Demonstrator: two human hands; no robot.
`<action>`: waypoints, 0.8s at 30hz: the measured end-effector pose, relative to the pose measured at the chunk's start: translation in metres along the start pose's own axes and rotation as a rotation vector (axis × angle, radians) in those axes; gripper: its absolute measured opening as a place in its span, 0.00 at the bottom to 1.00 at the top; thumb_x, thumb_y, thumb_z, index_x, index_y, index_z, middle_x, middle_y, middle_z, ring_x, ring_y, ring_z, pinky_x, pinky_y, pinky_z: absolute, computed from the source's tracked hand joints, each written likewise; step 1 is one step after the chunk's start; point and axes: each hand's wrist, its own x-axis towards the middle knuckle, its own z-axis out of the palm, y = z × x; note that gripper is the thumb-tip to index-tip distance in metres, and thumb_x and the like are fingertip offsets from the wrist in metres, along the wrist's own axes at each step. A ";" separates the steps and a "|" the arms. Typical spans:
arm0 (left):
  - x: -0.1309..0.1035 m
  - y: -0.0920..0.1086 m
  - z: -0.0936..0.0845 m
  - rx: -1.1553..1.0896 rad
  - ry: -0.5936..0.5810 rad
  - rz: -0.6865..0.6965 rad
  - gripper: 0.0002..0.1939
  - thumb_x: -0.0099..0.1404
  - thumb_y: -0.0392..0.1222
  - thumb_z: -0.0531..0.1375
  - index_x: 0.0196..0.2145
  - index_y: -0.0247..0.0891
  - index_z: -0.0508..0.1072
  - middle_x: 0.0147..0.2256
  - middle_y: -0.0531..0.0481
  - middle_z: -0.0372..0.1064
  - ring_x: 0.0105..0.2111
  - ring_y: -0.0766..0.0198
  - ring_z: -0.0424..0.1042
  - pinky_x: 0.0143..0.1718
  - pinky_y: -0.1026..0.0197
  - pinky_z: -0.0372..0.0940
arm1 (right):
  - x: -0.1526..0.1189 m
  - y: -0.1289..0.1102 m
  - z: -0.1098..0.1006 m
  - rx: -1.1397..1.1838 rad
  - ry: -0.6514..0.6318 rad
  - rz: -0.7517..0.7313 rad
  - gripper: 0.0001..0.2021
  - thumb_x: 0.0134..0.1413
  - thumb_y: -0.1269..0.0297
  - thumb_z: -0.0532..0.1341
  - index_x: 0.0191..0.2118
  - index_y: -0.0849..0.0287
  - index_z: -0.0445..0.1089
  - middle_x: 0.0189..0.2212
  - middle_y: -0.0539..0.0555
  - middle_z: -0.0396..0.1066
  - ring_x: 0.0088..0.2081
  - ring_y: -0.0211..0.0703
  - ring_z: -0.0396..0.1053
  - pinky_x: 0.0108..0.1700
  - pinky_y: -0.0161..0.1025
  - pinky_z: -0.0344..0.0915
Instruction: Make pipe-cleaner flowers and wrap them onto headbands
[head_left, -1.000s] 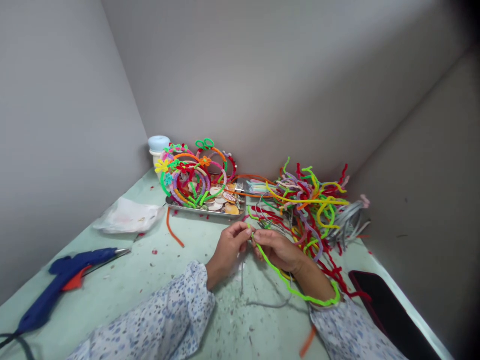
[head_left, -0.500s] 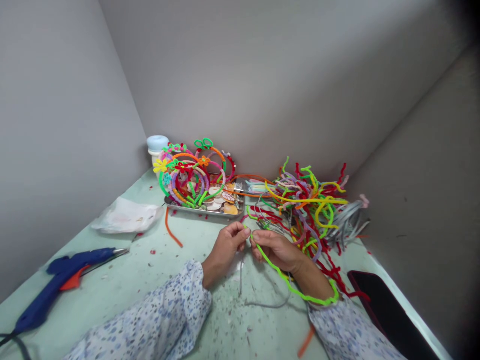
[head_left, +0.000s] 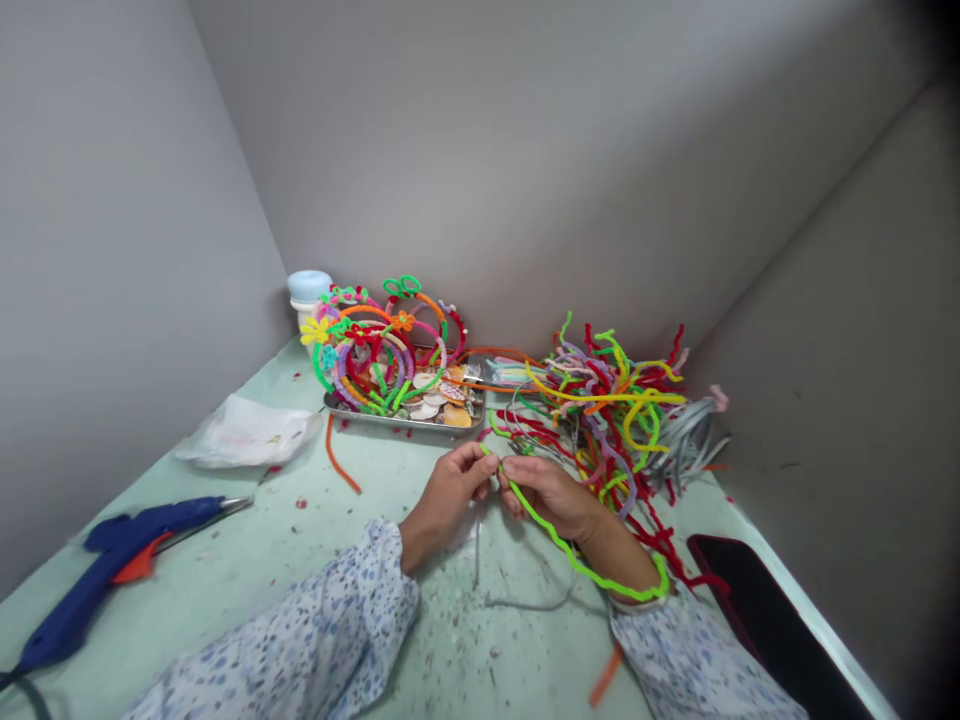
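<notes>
Between my two hands is a lime-green pipe cleaner [head_left: 555, 540], pinched near one end. My left hand [head_left: 454, 487] has thumb and forefinger closed on its tip. Close beside it, almost touching, my right hand [head_left: 551, 495] pinches the same pipe cleaner with its fingertips. The long free length runs down along my right forearm to the sleeve cuff, where it bends round. Beneath my hands, thin grey wire [head_left: 529, 605] lies on the table [head_left: 450, 660]. What the fingertips do in detail is too small to make out.
Behind my hands, a metal tray [head_left: 405, 418] holds wooden cutouts and several decorated pipe-cleaner headbands [head_left: 375, 350]. A tangle of coloured pipe cleaners [head_left: 607, 400] lies to the right, near a phone [head_left: 765, 620]. On the left are a blue glue gun [head_left: 112, 560] and a plastic bag [head_left: 247, 432].
Both hands keep their pinch on the lime-green pipe cleaner, with a little more of its tip showing above the left fingers. The whole view has shifted slightly.
</notes>
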 end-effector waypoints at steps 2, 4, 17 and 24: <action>0.001 -0.001 -0.001 -0.007 0.027 -0.014 0.15 0.59 0.49 0.60 0.24 0.36 0.62 0.17 0.58 0.56 0.18 0.73 0.52 0.22 0.67 0.47 | -0.002 -0.003 0.001 -0.062 -0.008 -0.006 0.13 0.52 0.56 0.59 0.24 0.60 0.66 0.17 0.48 0.64 0.19 0.35 0.59 0.25 0.34 0.56; 0.001 -0.002 -0.001 -0.028 0.047 -0.020 0.16 0.60 0.49 0.59 0.24 0.36 0.61 0.17 0.58 0.55 0.18 0.73 0.51 0.21 0.67 0.46 | -0.004 -0.006 0.002 -0.119 -0.011 -0.003 0.14 0.53 0.57 0.58 0.23 0.59 0.66 0.16 0.47 0.64 0.19 0.34 0.58 0.24 0.33 0.55; 0.001 -0.004 0.000 -0.109 0.064 -0.002 0.14 0.61 0.49 0.58 0.27 0.36 0.62 0.19 0.58 0.56 0.18 0.74 0.53 0.21 0.67 0.48 | -0.004 -0.005 0.002 -0.177 -0.011 -0.037 0.16 0.54 0.56 0.56 0.20 0.58 0.64 0.15 0.46 0.62 0.19 0.35 0.56 0.25 0.35 0.54; 0.001 -0.001 -0.002 -0.151 0.029 -0.008 0.13 0.58 0.46 0.62 0.27 0.34 0.66 0.21 0.57 0.60 0.17 0.76 0.55 0.19 0.70 0.49 | 0.001 0.007 -0.004 -0.031 0.075 -0.047 0.15 0.54 0.55 0.58 0.24 0.59 0.67 0.16 0.47 0.63 0.18 0.34 0.58 0.23 0.34 0.55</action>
